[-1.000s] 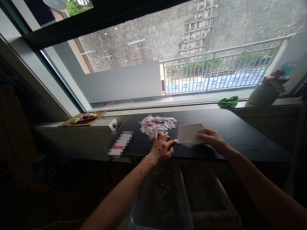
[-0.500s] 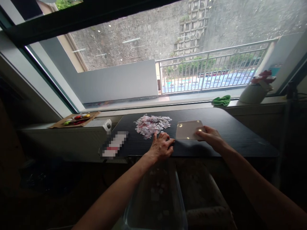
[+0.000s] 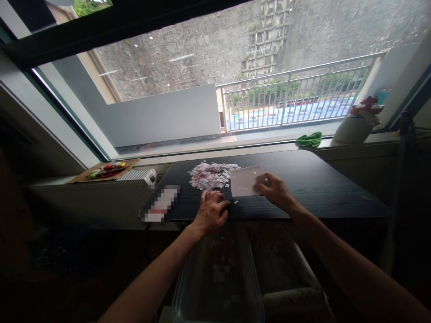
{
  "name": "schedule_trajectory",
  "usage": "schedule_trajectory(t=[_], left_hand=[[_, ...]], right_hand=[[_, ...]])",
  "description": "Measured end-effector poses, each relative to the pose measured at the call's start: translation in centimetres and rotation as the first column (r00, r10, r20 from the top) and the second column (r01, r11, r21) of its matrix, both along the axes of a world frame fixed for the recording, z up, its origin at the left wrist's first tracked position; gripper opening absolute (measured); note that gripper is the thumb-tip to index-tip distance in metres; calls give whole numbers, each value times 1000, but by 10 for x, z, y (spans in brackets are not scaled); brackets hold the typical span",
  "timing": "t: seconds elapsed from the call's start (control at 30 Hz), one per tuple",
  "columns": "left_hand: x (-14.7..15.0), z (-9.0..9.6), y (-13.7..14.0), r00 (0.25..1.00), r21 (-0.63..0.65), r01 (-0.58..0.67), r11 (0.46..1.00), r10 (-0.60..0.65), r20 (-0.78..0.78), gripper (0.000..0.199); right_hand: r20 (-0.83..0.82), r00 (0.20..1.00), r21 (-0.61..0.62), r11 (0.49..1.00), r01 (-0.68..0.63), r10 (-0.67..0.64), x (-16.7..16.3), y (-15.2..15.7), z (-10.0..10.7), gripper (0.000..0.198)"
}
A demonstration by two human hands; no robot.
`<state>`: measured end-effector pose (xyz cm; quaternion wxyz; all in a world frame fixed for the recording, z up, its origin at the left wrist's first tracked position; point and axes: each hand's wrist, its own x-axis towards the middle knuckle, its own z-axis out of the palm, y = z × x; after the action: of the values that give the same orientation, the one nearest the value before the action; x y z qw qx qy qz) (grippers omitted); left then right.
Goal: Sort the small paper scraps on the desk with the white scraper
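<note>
A heap of small white and pinkish paper scraps [image 3: 210,174] lies on the black table [image 3: 303,179]. My left hand [image 3: 211,211] rests at the near edge of the heap, palm down, its bent fingers somewhat apart and the thumb out to the right; nothing shows in it. In my right hand [image 3: 274,190] a translucent rectangular plastic piece [image 3: 245,181], like a flat lid or plate, is gripped by its right edge. It is tilted up just right of the heap. One loose scrap [image 3: 236,202] lies between the hands.
Below the table's front edge stands a clear plastic bin [image 3: 218,287] with some scraps inside. A blurred-out item [image 3: 161,204] lies at the table's left edge. On the sill are a green cloth [image 3: 310,140] and a pale jug-like container [image 3: 355,123]. A radiator [image 3: 101,197] is at left.
My right hand has moved left with the plastic piece, bringing it up to the heap's right side. My left hand has shifted left and slightly down, and a loose scrap now shows beside it.
</note>
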<state>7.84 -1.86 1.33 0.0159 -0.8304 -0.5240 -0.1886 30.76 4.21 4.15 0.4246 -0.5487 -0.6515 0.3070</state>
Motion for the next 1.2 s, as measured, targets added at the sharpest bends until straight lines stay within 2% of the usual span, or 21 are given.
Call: schedule_trajectory(t=[0.23,0.37,0.53,0.63,0.7,0.83,0.97,1.07,1.2], left_hand=[[-4,0,-15,998,77,22,997,-17,-68,31],[-6,-3,-21,998,99,22,995,-17,-58,31],[-6,-6,-27,997,150,5,989,6,-77,30],[-6,-7,-29,995,159,-8,987,25,-102,31],[-6,-7,-30,993,166,-14,986,33,-117,32],[-8,-7,-31,994,158,-20,987,38,-107,32],[-12,-4,-20,995,142,-73,987,81,-52,28],[-16,-2,-4,991,122,-134,983,135,-2,24],[-17,-7,15,962,59,-234,970,223,156,23]], right_hand=[[214,976,81,997,14,-31,-3,-16,3,15],[238,966,111,991,73,-97,0,-21,5,16],[122,991,91,994,-57,46,-20,-18,-1,13],[186,981,88,993,-78,60,-27,-19,-2,9],[254,967,114,992,-58,27,-22,-21,0,9],[365,923,178,982,60,-122,7,-24,9,16],[389,896,214,967,139,-215,17,-16,16,19],[334,927,216,971,101,-170,0,-1,17,22],[324,940,202,978,46,-111,-31,19,14,25]])
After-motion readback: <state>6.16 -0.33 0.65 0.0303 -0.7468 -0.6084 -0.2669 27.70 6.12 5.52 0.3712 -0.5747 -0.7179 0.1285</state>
